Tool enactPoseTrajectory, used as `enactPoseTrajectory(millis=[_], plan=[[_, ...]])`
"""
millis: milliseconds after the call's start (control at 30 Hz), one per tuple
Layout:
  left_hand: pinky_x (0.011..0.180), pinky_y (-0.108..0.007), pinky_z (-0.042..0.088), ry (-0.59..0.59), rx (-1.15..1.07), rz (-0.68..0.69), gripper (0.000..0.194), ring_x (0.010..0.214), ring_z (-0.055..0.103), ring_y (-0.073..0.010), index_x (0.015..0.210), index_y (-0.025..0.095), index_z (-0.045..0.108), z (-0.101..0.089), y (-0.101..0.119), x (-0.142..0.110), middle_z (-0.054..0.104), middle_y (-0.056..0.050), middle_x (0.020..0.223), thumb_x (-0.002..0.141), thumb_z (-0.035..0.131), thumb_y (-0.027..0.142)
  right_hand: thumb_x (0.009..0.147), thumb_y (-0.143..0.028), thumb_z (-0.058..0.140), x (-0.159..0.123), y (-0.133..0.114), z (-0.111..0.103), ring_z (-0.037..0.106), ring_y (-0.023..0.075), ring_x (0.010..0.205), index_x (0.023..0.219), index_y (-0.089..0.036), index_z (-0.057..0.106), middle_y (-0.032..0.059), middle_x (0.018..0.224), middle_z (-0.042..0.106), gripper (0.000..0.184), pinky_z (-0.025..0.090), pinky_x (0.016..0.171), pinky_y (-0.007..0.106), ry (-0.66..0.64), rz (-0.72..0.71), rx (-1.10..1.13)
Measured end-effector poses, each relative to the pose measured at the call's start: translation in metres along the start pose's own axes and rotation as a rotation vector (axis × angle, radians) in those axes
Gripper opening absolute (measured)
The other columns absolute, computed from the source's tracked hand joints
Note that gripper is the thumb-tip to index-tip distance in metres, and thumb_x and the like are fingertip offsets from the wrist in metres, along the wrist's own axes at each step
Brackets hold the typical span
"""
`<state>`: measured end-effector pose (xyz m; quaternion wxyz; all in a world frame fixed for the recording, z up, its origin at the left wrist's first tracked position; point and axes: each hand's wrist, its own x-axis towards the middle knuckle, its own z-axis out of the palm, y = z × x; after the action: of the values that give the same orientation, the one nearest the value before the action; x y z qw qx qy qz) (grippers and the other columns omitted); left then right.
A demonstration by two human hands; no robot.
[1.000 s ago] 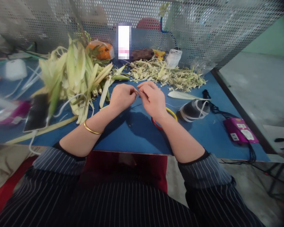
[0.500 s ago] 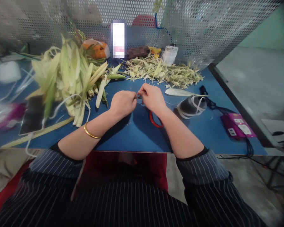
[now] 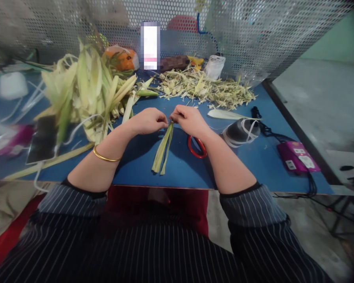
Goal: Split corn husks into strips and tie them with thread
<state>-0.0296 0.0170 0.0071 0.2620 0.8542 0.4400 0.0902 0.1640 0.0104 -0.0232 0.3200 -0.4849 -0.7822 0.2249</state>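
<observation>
Over the middle of the blue table (image 3: 135, 169), my right hand (image 3: 191, 120) pinches the upper end of a folded corn husk strip (image 3: 162, 153). Its two pale green tails hang down toward the table's front edge. My left hand (image 3: 150, 120) is closed just beside that pinched end, thumb against fingers; whatever it grips is too small to make out. A red loop (image 3: 197, 147), perhaps a scissors handle, lies beside my right forearm. Farther right, a dark cone wound with white cord (image 3: 241, 133) rests on its side, a thin thread near it.
A heap of long corn husks (image 3: 88, 86) covers the left side, beside a phone (image 3: 41, 139) with a white cable. Shredded husk (image 3: 206, 88) lies at the back, one loose husk (image 3: 227, 114) before it. A purple box (image 3: 297, 157) sits right; a perforated metal screen (image 3: 242, 35) stands behind.
The husk strip's two tails now hang visibly below my hands; before, they were not visible. My left hand has shifted slightly up and left, while the right still pinches close to it.
</observation>
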Motion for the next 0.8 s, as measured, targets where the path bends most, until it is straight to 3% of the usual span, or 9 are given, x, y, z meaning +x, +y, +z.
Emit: enactPoseTrajectory(millis=[100,167,367,567,800], plan=[[0.055,-0.026,0.036,-0.092,-0.150,-0.031,0.016,0.052,0.053,-0.0138,0.071,0.016,0.075,-0.005,-0.006,-0.001,0.060,-0.001,0.055,0.076,0.064,0.028,0.086,-0.020,0.055,-0.001,-0.001,0.000,0.057,0.0147,0.072,0.072,-0.018,0.058,0.0023,0.075,0.067,0.014,0.039,0.069,0.027,0.009,-0.051,0.048],[0.053,-0.025,0.038,-0.079,-0.260,-0.059,0.015,0.051,0.053,-0.0136,0.069,0.017,0.073,-0.005,-0.008,0.000,0.059,-0.001,0.054,0.076,0.064,0.027,0.086,-0.021,0.055,-0.001,-0.002,0.000,0.057,0.0146,0.073,0.073,-0.018,0.058,0.0023,0.076,0.067,0.014,0.039,0.069,0.027,0.015,-0.077,0.072],[0.051,-0.021,0.039,0.111,-0.478,-0.154,0.012,0.057,0.056,-0.0116,0.068,0.016,0.072,-0.003,-0.009,0.005,0.068,-0.006,0.069,0.074,0.064,0.022,0.085,-0.021,0.055,0.000,0.001,0.003,0.055,0.0147,0.070,0.071,-0.019,0.054,0.0017,0.074,0.065,0.014,0.038,0.068,0.028,-0.029,-0.077,0.112],[0.047,-0.018,0.038,0.318,-0.641,-0.160,0.016,0.051,0.051,-0.0095,0.061,0.014,0.067,0.004,-0.003,0.010,0.057,-0.001,0.052,0.074,0.057,0.016,0.085,-0.021,0.055,0.003,0.006,0.009,0.057,0.0156,0.071,0.070,-0.020,0.052,0.0009,0.072,0.066,0.015,0.039,0.067,0.028,-0.050,-0.001,0.184],[0.053,-0.020,0.050,0.141,-0.823,-0.241,0.024,0.050,0.062,-0.0109,0.059,0.014,0.059,0.022,-0.004,0.016,0.064,-0.002,0.057,0.082,0.050,0.014,0.082,-0.016,0.055,0.002,0.003,0.007,0.058,0.0153,0.070,0.067,-0.019,0.054,0.0007,0.069,0.065,0.016,0.040,0.067,0.027,-0.156,0.084,0.142]])
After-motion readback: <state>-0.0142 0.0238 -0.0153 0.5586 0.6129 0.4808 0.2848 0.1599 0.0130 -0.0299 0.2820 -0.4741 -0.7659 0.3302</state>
